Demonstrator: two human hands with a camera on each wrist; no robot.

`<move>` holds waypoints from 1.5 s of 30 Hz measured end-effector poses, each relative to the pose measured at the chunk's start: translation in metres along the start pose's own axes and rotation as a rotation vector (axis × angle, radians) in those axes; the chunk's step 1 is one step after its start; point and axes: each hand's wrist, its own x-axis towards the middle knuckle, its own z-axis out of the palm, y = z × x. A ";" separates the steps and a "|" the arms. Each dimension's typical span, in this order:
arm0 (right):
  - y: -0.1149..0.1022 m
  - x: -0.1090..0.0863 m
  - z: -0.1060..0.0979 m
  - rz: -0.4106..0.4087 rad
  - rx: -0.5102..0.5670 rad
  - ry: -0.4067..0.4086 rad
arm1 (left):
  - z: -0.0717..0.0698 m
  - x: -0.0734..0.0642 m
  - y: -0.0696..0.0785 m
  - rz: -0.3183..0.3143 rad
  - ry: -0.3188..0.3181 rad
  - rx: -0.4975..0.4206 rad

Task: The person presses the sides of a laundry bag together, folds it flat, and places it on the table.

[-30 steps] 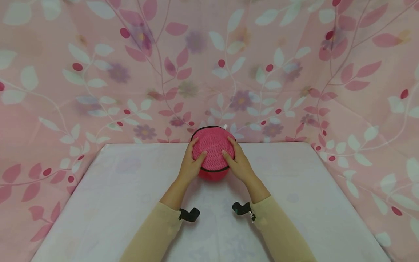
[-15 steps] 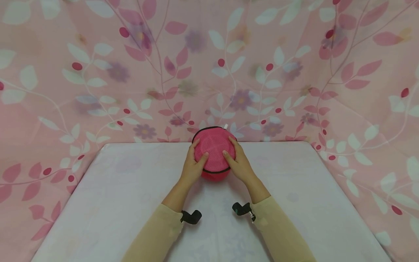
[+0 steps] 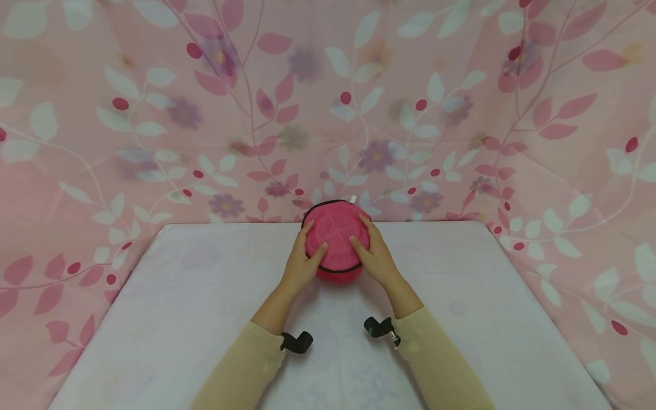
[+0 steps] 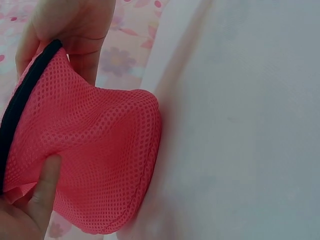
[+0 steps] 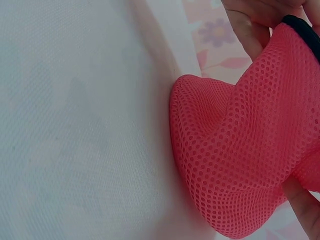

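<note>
A round pink mesh laundry bag [image 3: 337, 239] with a black zipper band and a small white tag [image 3: 353, 199] is held near the table's far edge. My left hand [image 3: 301, 261] grips its left side, thumb on the mesh top. On the opposite side my right hand [image 3: 378, 259] grips it the same way. Both wrist views show the mesh wall of the bag [image 4: 107, 150] dented by fingers, its rounded base close over the cloth. Fingers under the zipper band are partly hidden. The inside of the bag does not show.
A pale cloth covers the table [image 3: 205, 319]. Behind it and at both sides hangs a pink curtain [image 3: 318, 114] printed with leaves and flowers. A small black wrist camera [image 3: 297, 343] sits at each cuff.
The bag has shifted slightly to the right and a little nearer, with my left hand following it. My right hand has barely moved, and both hands keep their grip.
</note>
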 end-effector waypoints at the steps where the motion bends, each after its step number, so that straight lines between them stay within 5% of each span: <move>1: 0.000 0.000 0.000 0.001 0.002 -0.001 | 0.000 0.000 0.000 -0.002 -0.005 0.005; 12: 0.000 0.000 0.001 -0.004 0.008 0.005 | -0.003 -0.003 -0.002 -0.001 -0.035 -0.039; 32: -0.002 -0.008 0.005 0.041 0.076 -0.041 | -0.001 -0.004 -0.009 -0.011 0.062 -0.210; 41: -0.004 -0.009 0.002 0.034 0.044 -0.116 | -0.012 -0.014 0.028 -0.011 0.082 -0.248; 45: -0.005 -0.009 0.002 0.052 0.044 -0.132 | -0.012 -0.015 0.030 -0.017 0.085 -0.263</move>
